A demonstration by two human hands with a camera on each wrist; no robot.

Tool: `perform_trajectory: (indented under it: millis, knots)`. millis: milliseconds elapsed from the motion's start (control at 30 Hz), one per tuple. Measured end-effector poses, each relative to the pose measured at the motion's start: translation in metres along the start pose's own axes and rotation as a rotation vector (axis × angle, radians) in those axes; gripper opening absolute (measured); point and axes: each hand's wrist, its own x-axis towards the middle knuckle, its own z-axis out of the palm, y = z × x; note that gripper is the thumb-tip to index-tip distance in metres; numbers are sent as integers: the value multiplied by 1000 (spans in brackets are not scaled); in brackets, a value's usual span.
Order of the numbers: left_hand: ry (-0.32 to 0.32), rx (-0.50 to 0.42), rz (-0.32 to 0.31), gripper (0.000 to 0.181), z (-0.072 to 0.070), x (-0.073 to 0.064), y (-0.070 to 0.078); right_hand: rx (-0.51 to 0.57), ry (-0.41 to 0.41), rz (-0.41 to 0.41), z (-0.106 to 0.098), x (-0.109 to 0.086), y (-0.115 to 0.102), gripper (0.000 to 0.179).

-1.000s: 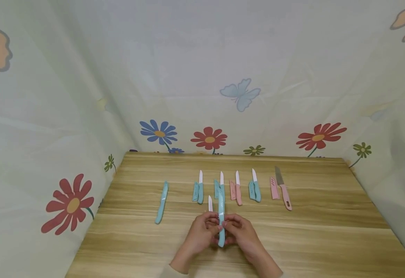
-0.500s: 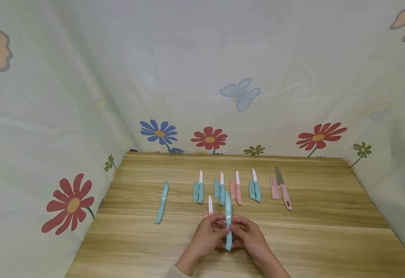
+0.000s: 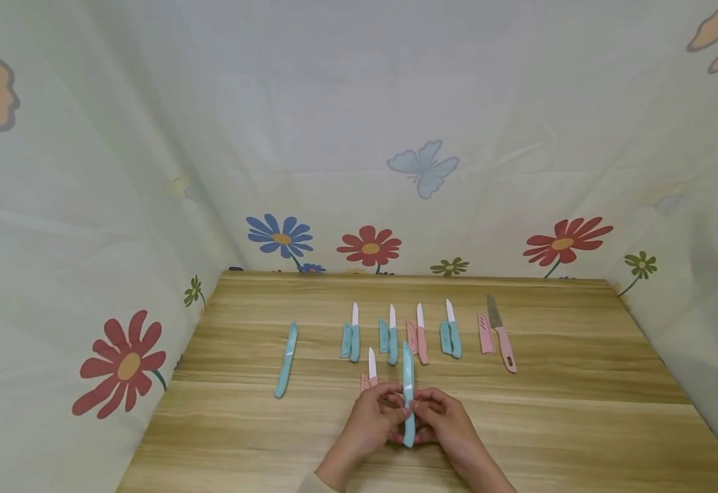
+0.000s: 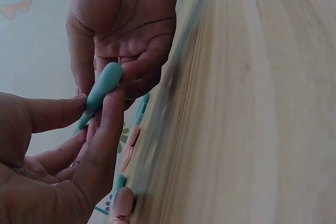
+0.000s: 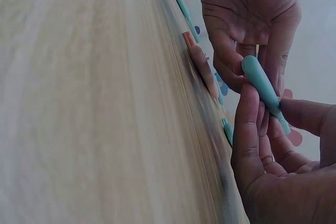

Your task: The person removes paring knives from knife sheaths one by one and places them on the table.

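Note:
Both hands hold a teal sheathed paring knife (image 3: 408,368) in front of the person, its handle end toward the body. From the left, the left hand (image 3: 365,421) pinches it between thumb and fingers. The right hand (image 3: 454,423) does likewise from the right. In the left wrist view the rounded teal handle (image 4: 104,85) points at the camera, raised off the tabletop. Beyond the left hand lies a pink-handled knife (image 3: 372,364) with a white blade and a pink sheath (image 3: 365,381), both partly hidden by that hand.
Across the wooden table (image 3: 556,431) lies a row of unsheathed knives beside their sheaths, including a teal one (image 3: 454,335), a pink one (image 3: 422,342) and a larger pink-handled one (image 3: 504,346) at right. Another sheathed teal knife (image 3: 287,363) lies at left. Floral cloth (image 3: 457,219) hangs behind.
Both hands have shifted slightly right and toward the body with the teal knife. The pink sheath beside the left hand has come into view. The knives on the table lie as before.

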Motion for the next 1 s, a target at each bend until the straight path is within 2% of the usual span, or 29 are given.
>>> perform_trajectory:
  millis: [633, 1000]
  knots:
    - [19, -7, -21, 38, 3, -3, -1, -12, 8, 10, 0, 1, 4, 37]
    - [-9, -7, -21, 37, 2, -4, -1, -9, -1, 27, -1, 2, 5, 37]
